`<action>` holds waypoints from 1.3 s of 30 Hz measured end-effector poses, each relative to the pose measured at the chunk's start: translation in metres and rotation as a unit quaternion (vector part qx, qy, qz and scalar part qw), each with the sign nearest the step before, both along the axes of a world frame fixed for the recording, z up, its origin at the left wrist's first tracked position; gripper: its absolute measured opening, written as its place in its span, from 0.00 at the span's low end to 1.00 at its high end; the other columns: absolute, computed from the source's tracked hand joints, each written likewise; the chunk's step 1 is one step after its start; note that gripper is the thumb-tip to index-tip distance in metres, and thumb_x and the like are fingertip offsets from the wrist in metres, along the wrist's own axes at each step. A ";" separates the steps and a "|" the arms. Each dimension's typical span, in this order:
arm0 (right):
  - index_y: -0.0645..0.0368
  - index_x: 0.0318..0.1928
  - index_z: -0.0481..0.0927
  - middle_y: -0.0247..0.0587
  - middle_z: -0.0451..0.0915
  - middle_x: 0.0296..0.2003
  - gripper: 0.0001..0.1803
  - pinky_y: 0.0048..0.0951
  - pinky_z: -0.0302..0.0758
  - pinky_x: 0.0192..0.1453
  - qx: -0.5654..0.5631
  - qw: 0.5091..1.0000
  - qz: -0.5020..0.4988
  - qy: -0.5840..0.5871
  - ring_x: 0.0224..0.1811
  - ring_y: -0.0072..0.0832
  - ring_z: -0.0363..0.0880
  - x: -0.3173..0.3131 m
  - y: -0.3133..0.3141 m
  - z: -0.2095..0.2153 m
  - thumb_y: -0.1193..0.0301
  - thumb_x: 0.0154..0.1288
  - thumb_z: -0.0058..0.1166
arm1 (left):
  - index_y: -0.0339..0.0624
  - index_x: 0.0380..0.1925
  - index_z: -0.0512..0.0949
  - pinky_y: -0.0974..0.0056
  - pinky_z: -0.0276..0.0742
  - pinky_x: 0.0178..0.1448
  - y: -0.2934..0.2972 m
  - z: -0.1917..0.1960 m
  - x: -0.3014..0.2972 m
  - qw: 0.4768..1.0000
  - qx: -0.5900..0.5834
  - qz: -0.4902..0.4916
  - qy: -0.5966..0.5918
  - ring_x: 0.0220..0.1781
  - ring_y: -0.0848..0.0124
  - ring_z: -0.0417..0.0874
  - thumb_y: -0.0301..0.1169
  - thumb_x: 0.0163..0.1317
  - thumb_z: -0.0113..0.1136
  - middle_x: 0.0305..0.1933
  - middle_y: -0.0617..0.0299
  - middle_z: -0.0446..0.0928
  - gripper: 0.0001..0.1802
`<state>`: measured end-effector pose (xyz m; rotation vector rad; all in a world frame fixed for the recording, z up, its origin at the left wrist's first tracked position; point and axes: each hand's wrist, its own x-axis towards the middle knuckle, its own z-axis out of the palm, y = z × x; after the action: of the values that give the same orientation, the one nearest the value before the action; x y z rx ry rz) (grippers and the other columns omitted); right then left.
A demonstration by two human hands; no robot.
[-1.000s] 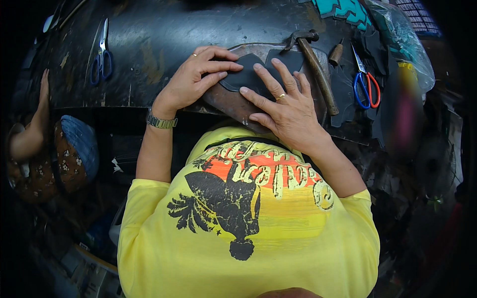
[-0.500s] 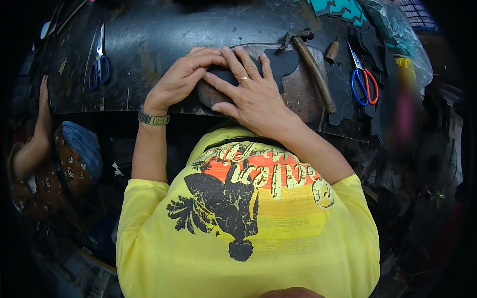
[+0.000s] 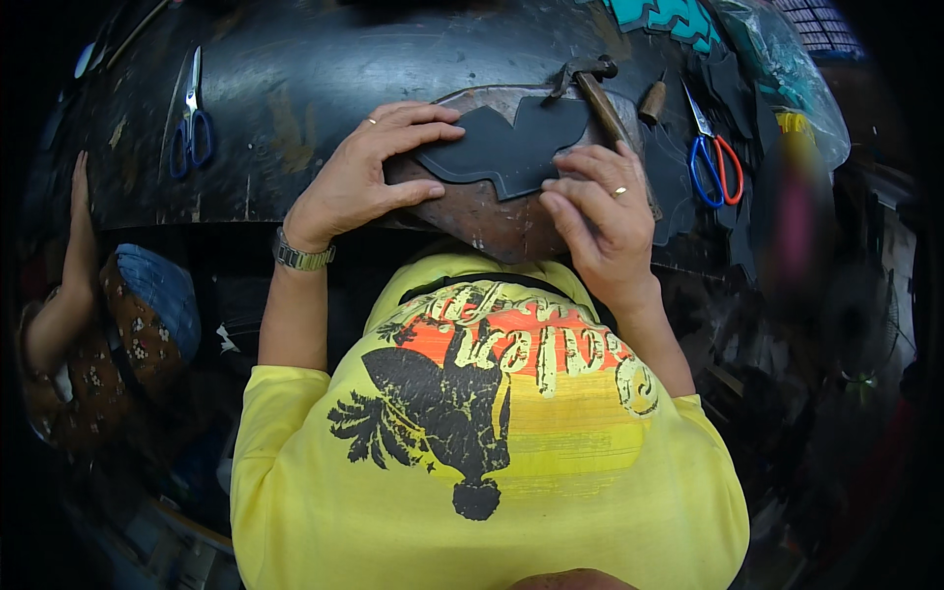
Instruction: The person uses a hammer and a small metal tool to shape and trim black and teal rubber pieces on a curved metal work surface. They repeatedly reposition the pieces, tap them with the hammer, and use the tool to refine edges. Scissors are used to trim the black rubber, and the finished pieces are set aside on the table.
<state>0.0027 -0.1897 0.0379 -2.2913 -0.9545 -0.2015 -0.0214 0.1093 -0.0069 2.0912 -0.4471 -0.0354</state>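
A person in a yellow T-shirt [image 3: 590,482] works at the near edge of a dark, scuffed tabletop [image 3: 295,59], seen from above. Near the middle of that edge lies a rounded brown slab [image 3: 482,218], and on it a flat black cut-out piece [image 3: 511,152] with a V-shaped notch facing the tabletop's far edge.

The left hand [image 3: 372,165], with a metal-banded watch [image 3: 301,256] at its wrist, is at the piece's left end: fingers bent and close together, tips at its edge, thumb spread well away from them. The right hand [image 3: 605,211] is at the right end, fingers curled towards the thumb; whether they pinch the edge cannot be told.

Just beyond the right hand lies a claw hammer [image 3: 605,106], its handle partly hidden by that hand. Towards the tabletop's right edge are a wooden-handled awl [image 3: 653,100] and scissors [image 3: 701,116] with one blue and one red handle. Teal cut pieces [image 3: 664,20] lie near the far right corner, beside a clear plastic bag [image 3: 801,93]. Blue-handled scissors [image 3: 192,105] lie towards the left edge, where another person's hand [image 3: 81,187] rests.
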 end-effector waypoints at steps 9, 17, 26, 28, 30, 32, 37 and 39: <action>0.49 0.60 0.86 0.45 0.81 0.62 0.23 0.56 0.62 0.77 -0.108 0.992 -0.043 -0.058 0.66 0.46 0.77 0.010 -0.004 -0.025 0.68 0.64 0.70 | 0.48 0.45 0.91 0.48 0.70 0.74 0.001 0.004 0.004 0.957 0.187 -0.005 -0.220 0.71 0.58 0.78 0.33 0.59 0.75 0.61 0.65 0.86 0.13; 0.54 0.62 0.83 0.48 0.81 0.54 0.26 0.41 0.78 0.59 -0.051 0.980 -0.188 -0.039 0.54 0.48 0.81 0.038 -0.030 -0.015 0.75 0.63 0.68 | 0.35 0.41 0.85 0.56 0.88 0.53 -0.024 0.045 0.017 0.965 -0.060 0.029 -0.253 0.44 0.60 0.92 0.23 0.67 0.70 0.41 0.53 0.89 0.05; 0.54 0.62 0.84 0.53 0.85 0.46 0.22 0.45 0.81 0.54 -0.031 0.975 -0.198 0.091 0.49 0.53 0.85 0.069 -0.049 -0.018 0.72 0.68 0.63 | 0.36 0.43 0.84 0.63 0.80 0.41 -0.064 0.036 0.046 0.996 0.065 0.052 0.008 0.34 0.63 0.86 0.31 0.73 0.65 0.34 0.53 0.84 0.08; 0.55 0.64 0.83 0.56 0.86 0.50 0.23 0.40 0.80 0.56 0.037 0.970 -0.211 0.112 0.50 0.52 0.86 0.073 -0.051 -0.015 0.74 0.70 0.61 | 0.36 0.43 0.84 0.61 0.80 0.41 -0.063 0.017 0.045 0.995 0.058 0.054 -0.064 0.34 0.59 0.86 0.31 0.72 0.65 0.34 0.50 0.84 0.08; 0.59 0.69 0.79 0.50 0.87 0.58 0.25 0.31 0.79 0.61 0.145 0.951 -0.203 0.183 0.56 0.30 0.87 0.067 -0.056 -0.005 0.75 0.74 0.58 | 0.36 0.43 0.84 0.60 0.80 0.41 -0.059 0.006 0.041 0.993 0.066 0.068 -0.070 0.33 0.55 0.86 0.31 0.72 0.65 0.34 0.49 0.84 0.09; 0.61 0.70 0.79 0.47 0.86 0.60 0.25 0.30 0.77 0.65 0.157 0.956 -0.173 0.177 0.59 0.26 0.84 0.048 -0.064 0.013 0.76 0.74 0.59 | 0.36 0.43 0.85 0.60 0.80 0.40 -0.054 0.003 0.037 0.991 0.070 0.086 -0.073 0.33 0.53 0.86 0.32 0.72 0.65 0.34 0.48 0.85 0.09; 0.59 0.68 0.81 0.47 0.88 0.53 0.26 0.29 0.79 0.60 0.067 0.975 -0.078 0.198 0.53 0.30 0.87 0.000 -0.074 0.037 0.79 0.71 0.63 | 0.38 0.47 0.85 0.61 0.80 0.40 -0.055 0.007 0.039 0.991 0.058 0.117 -0.025 0.32 0.62 0.87 0.33 0.73 0.66 0.33 0.52 0.85 0.10; 0.54 0.68 0.82 0.47 0.88 0.45 0.27 0.31 0.81 0.51 -0.062 0.966 -0.103 0.230 0.43 0.34 0.88 -0.010 -0.076 0.034 0.79 0.69 0.65 | 0.38 0.49 0.86 0.63 0.81 0.40 -0.058 0.008 0.039 0.989 -0.033 0.132 0.056 0.33 0.68 0.87 0.33 0.72 0.67 0.32 0.58 0.86 0.12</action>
<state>-0.0077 -0.2658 0.0717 -2.3965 -0.5032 0.3022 0.0176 0.0512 0.0014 2.0545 -0.0989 0.0167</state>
